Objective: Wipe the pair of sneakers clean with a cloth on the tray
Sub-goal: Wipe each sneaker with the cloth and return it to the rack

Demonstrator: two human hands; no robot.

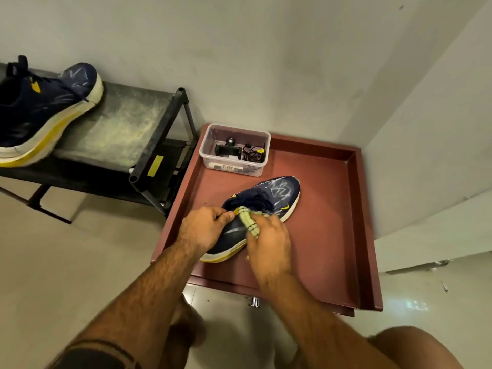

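A navy sneaker [277, 194] with a white and yellow sole and white scribble marks on its toe lies on the reddish-brown tray [330, 209]. My left hand [201, 226] grips the sneaker at its heel and collar. My right hand [269, 242] presses a pale yellow-green cloth [249, 221] against the sneaker's side near the laces. The second navy sneaker [45, 110], also marked white on the toe, rests on top of the black shoe rack [125, 123] at the left, away from both hands.
A clear plastic box [235, 149] with small dark gadgets and cables stands at the tray's far left corner. The shoe rack's black post [159, 137] sits close to the tray's left edge. Walls close in behind and to the right. My knee [415, 347] shows at bottom right.
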